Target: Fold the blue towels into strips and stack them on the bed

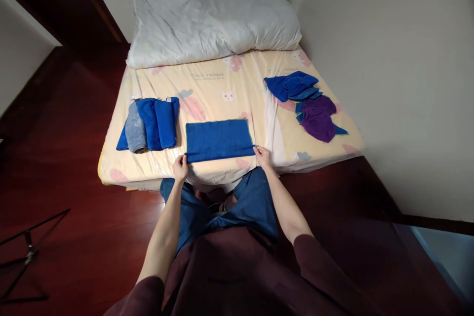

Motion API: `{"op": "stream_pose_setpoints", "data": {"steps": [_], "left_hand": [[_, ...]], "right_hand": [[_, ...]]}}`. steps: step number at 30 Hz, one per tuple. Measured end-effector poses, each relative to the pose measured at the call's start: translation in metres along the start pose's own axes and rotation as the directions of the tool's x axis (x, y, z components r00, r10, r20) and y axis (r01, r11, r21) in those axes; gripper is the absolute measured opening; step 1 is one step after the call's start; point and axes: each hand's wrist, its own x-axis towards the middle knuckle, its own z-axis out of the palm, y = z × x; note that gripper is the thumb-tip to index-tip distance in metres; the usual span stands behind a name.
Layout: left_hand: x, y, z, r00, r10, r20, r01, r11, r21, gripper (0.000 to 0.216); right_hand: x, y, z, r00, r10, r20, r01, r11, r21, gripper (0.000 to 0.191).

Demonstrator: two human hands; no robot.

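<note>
A blue towel (pixel 219 136) with a green edge lies flat near the front of the bed, its near edge turned over in a narrow strip. My left hand (pixel 180 168) pinches the near left corner. At the near right corner, my right hand (pixel 262 157) pinches the same strip, so the edge runs taut between both hands. To the left sit several rolled blue towels (pixel 155 121) and a grey rolled towel (pixel 135 131) side by side. On the right lie a crumpled blue towel (pixel 292 85) and a crumpled purple towel (pixel 319 117), partly overlapping.
The bed (pixel 225 94) has a cream sheet printed with carrots and rabbits. A bulky white quilt (pixel 218 15) fills its far end. A white wall (pixel 392 74) borders the right side. A black metal stand (pixel 29 256) is on the dark red floor at lower left.
</note>
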Motion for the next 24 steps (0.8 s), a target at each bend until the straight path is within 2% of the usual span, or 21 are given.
{"op": "stream_pose_setpoints", "data": {"steps": [9,14,16,17,19,21,24], "left_hand": [[0.004,0.001,0.001,0.998,-0.053,0.024,0.052,0.999,0.009,0.039],[0.003,0.010,-0.005,0.998,-0.064,-0.003,0.064,0.998,-0.013,0.033],[-0.003,0.016,-0.015,0.999,0.003,-0.033,-0.003,1.000,0.006,0.038],[-0.007,0.018,-0.022,0.997,0.075,-0.036,-0.074,0.997,0.034,0.040],[-0.018,0.022,-0.035,0.963,0.268,0.024,-0.269,0.957,0.106,0.041],[-0.029,0.026,-0.044,0.888,0.427,0.169,-0.450,0.881,0.143,0.038],[-0.039,0.033,-0.040,0.762,0.518,0.389,-0.606,0.783,0.144,0.039]], "right_hand": [[0.001,-0.001,0.004,1.000,0.004,-0.015,-0.004,1.000,0.005,0.045],[0.002,-0.014,0.001,0.997,0.031,-0.070,-0.030,0.999,0.020,0.048],[-0.003,-0.024,-0.008,0.992,0.033,-0.121,-0.032,0.999,0.014,0.050],[-0.008,-0.030,-0.014,0.991,0.013,-0.137,-0.014,1.000,-0.005,0.050],[-0.021,-0.040,-0.027,0.989,-0.090,-0.121,0.080,0.993,-0.084,0.046],[-0.036,-0.049,-0.035,0.970,-0.242,-0.019,0.235,0.954,-0.188,0.038],[-0.052,-0.062,-0.033,0.891,-0.402,0.211,0.449,0.851,-0.274,0.034]]}}
